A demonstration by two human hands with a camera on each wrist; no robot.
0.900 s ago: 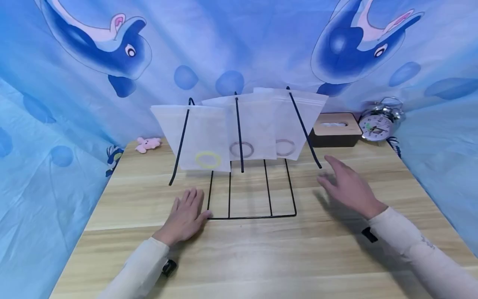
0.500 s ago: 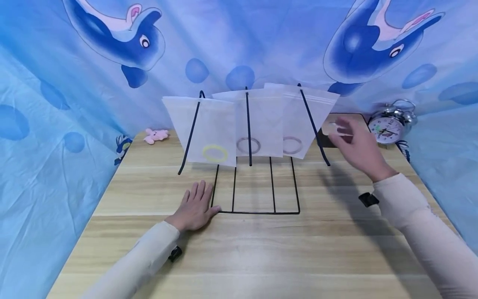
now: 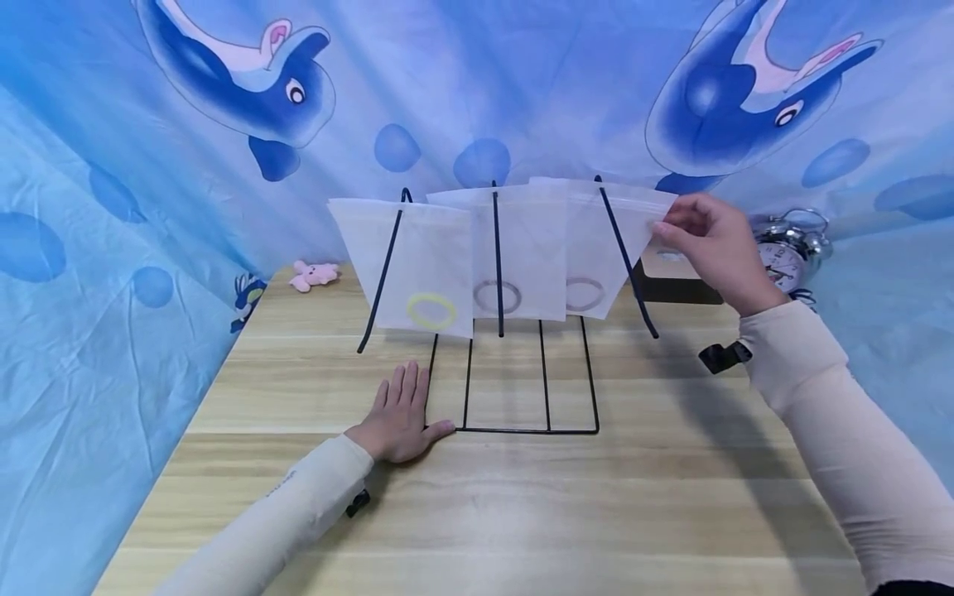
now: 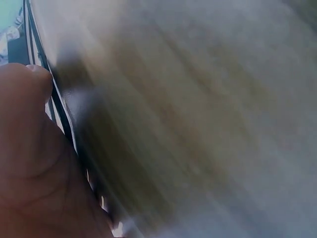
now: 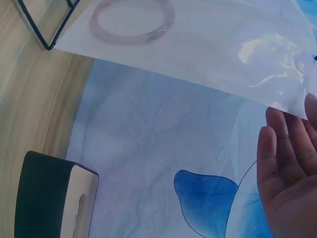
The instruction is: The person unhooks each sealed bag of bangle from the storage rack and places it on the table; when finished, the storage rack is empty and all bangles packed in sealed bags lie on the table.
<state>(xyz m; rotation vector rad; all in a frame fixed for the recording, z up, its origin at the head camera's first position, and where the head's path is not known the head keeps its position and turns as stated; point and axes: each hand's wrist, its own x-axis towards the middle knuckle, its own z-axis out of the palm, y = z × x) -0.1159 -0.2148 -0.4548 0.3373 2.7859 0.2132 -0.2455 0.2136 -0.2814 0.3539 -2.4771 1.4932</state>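
Note:
A black wire rack (image 3: 514,431) holds three translucent zip bags on its hooks. The left bag (image 3: 425,248) has a yellow bangle (image 3: 411,308) inside. In the middle bag (image 3: 531,240) is a dull purple-brown bangle. The right bag (image 3: 585,240) contains a similar bangle, pale purple (image 5: 124,38) in the right wrist view. My right hand (image 3: 715,248) pinches the right bag's upper right corner, thumb in front and fingers behind. Palm down on the table, my left hand (image 3: 402,424) lies with fingers straight, its thumb over the rack's front left corner.
Behind my right hand stand a black tissue box (image 3: 674,290) with a wooden lid and a silver alarm clock (image 3: 778,263). A pink plush toy (image 3: 313,275) lies at the back left. Blue dolphin-print cloth (image 3: 477,83) hangs behind the wooden table (image 3: 507,513).
My right hand has risen from beside the rack, passed in front of the tissue box and taken hold of the right bag's corner. The left hand stays at the rack's corner.

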